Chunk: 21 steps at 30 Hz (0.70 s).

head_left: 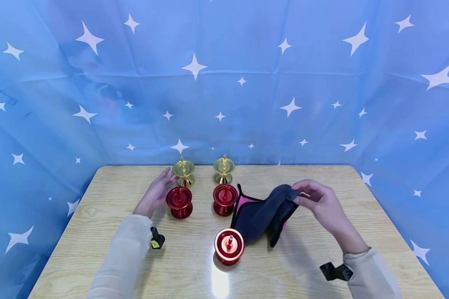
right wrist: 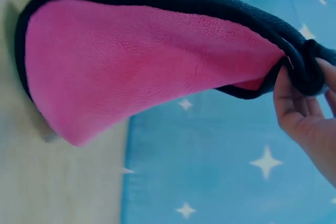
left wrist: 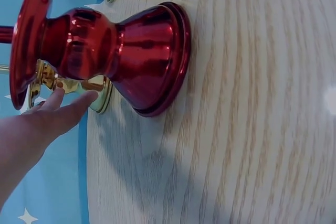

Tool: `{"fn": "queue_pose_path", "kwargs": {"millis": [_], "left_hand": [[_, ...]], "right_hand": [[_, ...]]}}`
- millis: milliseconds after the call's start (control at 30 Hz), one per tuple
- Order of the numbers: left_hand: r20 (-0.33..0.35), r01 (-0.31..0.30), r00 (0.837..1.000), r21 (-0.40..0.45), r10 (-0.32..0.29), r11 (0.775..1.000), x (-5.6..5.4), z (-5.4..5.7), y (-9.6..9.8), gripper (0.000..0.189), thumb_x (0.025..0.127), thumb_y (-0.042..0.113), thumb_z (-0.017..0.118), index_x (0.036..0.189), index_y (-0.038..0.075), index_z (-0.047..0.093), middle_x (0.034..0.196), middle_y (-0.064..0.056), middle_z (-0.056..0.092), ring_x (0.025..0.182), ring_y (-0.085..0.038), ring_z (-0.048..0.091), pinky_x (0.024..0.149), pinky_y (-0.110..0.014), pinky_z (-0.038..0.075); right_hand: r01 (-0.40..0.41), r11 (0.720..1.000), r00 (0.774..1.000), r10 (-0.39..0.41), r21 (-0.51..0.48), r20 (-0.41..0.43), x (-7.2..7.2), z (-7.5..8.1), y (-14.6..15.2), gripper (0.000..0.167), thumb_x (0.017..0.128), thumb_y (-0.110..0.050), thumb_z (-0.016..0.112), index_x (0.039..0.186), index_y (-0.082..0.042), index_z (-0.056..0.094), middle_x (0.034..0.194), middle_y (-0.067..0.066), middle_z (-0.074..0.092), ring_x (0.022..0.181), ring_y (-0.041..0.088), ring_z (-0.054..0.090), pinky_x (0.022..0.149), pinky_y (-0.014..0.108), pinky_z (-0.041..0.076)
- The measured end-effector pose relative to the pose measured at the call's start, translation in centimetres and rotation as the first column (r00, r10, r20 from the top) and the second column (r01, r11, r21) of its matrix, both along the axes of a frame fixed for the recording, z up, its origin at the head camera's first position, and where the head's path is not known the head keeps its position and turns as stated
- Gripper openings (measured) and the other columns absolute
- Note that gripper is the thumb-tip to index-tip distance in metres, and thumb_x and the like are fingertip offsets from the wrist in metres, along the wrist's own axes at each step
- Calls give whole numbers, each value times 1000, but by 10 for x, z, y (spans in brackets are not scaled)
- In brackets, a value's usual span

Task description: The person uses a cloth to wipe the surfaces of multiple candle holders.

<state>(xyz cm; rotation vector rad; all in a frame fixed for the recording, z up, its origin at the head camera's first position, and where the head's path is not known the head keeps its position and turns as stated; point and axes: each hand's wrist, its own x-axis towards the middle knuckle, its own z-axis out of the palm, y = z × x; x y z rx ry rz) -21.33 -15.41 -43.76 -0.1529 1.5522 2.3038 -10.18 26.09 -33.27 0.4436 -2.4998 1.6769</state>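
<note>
My right hand (head_left: 319,203) pinches a corner of a two-sided cloth (head_left: 260,216), dark navy on one face and pink on the other with black edging. In the right wrist view the cloth's pink side (right wrist: 131,61) hangs from the fingertips. At the left, my left hand (head_left: 160,189) reaches out with extended fingers beside a gold candle holder (head_left: 184,168); whether they touch it cannot be told. A red candle holder (head_left: 180,202) stands in front of that one, close to the same hand, and looms large in the left wrist view.
Another gold candle holder (head_left: 223,168) stands at the back, with a red one (head_left: 224,199) before it. One more red holder (head_left: 229,247) is nearest the front, beside the cloth. A blue star-patterned curtain (head_left: 224,104) rises behind the wooden table (head_left: 108,199).
</note>
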Motion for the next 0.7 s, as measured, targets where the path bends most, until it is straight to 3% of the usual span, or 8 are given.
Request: {"fn": "queue_pose_path", "kwargs": {"millis": [133,233,400,533,633,700], "left_hand": [[-12,0,1000,10,0,1000,2,1,-2,56,101,14,24,143,8,-12,150,-15,4,136,-29,10,109,-45,-3],[-19,0,1000,20,0,1000,3,1,-3,56,101,14,24,143,7,-13,151,-13,3,136,-30,9,109,-46,-2],[-13,-3,1000,14,3,1000,5,1,-4,56,101,16,25,144,8,-12,151,-11,3,136,-29,9,109,-46,-3],[-4,-7,1000,25,7,1000,6,1,-6,56,102,17,24,144,10,-11,151,-10,4,136,-28,10,109,-48,0],[-1,-7,1000,27,7,1000,6,-1,-6,56,101,18,25,144,12,-11,151,-8,5,137,-28,10,108,-50,0],[-7,-2,1000,22,2,1000,6,-3,-7,56,102,19,24,144,12,-11,151,-8,5,137,-28,9,108,-51,-3]], "right_hand": [[77,996,996,-75,48,-37,-5,25,8,19,84,5,61,102,0,61,87,-6,62,71,9,60,62,19,49],[120,993,992,-119,5,-51,-10,43,14,20,84,5,60,103,-1,62,88,-4,62,73,9,60,65,17,49],[248,969,964,-248,-12,-93,-19,56,18,21,85,3,60,105,0,63,92,-3,59,80,6,59,68,14,47],[361,928,924,-343,88,-168,-30,40,12,20,82,3,64,102,4,64,88,-9,58,75,0,57,60,12,44],[383,913,910,-347,141,-228,-37,9,4,19,76,9,65,95,6,66,85,1,61,71,-3,54,58,9,43],[375,908,910,-321,189,-262,-40,-16,-3,18,74,12,65,92,7,66,84,9,62,71,3,55,59,10,44]]}}
